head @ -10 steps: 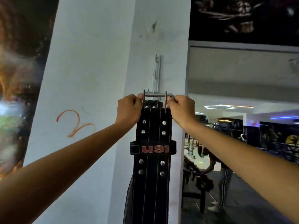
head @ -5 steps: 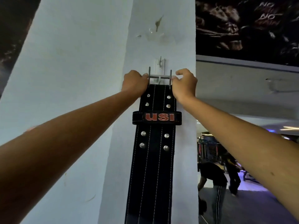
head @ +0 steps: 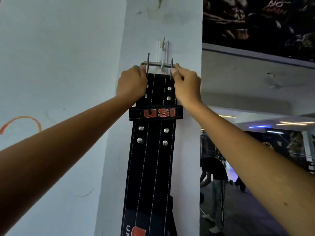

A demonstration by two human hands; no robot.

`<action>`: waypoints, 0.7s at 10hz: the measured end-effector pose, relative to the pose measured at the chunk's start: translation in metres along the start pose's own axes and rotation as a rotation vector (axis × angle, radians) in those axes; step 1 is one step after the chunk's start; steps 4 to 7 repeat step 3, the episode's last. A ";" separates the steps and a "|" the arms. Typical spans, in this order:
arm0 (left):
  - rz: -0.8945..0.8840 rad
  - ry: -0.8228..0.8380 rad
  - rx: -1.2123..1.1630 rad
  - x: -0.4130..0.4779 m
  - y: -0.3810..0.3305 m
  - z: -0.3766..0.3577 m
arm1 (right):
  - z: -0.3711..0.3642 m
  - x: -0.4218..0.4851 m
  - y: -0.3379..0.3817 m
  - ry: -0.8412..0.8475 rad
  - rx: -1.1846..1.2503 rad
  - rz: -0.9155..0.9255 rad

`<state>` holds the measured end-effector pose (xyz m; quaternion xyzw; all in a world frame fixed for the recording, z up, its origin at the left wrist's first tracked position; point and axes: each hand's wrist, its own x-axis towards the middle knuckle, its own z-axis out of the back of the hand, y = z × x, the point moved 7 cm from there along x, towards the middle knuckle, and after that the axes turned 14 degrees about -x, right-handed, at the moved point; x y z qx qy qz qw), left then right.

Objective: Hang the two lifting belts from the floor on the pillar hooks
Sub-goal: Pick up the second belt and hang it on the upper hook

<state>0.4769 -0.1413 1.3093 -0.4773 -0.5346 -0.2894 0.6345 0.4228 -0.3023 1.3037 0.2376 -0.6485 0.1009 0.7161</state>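
**Belt buckle held at the pillar hook**

A black lifting belt point(head: 151, 160) is seen hanging flat against the narrow face of a white pillar point(head: 185, 150), running from the centre of the view down to 6 o'clock, where it leaves the frame. White stitch lines run along its length, and paired metal rivets are set above and below a black keeper loop point(head: 156, 113) marked "USI" in red.

At the belt's top end, a metal buckle point(head: 159, 64) is held level, its crossbar lying across a white hook point(head: 162, 65) fixed to the pillar. Two prongs are pointed upward toward 12 o'clock. Whether the bar's weight is already borne by the hook cannot be told.

The left hand point(head: 132, 84) is closed around the belt's top corner at 9 o'clock of the buckle, with fingertips against the bar's left end. The right hand point(head: 186, 86) is closed at 3 o'clock, the bar's right end and prong being pinched by its fingers.

An orange scrawl point(head: 22, 122) is seen on the wide pillar face at 9 o'clock. A person in striped trousers point(head: 215, 188) is bent over in the dim room at 4 o'clock.
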 end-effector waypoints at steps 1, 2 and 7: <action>0.015 0.165 -0.071 -0.018 -0.006 -0.002 | 0.005 -0.022 0.000 0.179 -0.028 0.000; 0.060 0.288 -0.194 -0.053 -0.013 0.002 | 0.005 -0.057 -0.002 0.298 -0.032 0.012; -0.096 0.249 -0.170 -0.109 -0.020 0.012 | 0.010 -0.101 -0.005 0.254 -0.117 0.068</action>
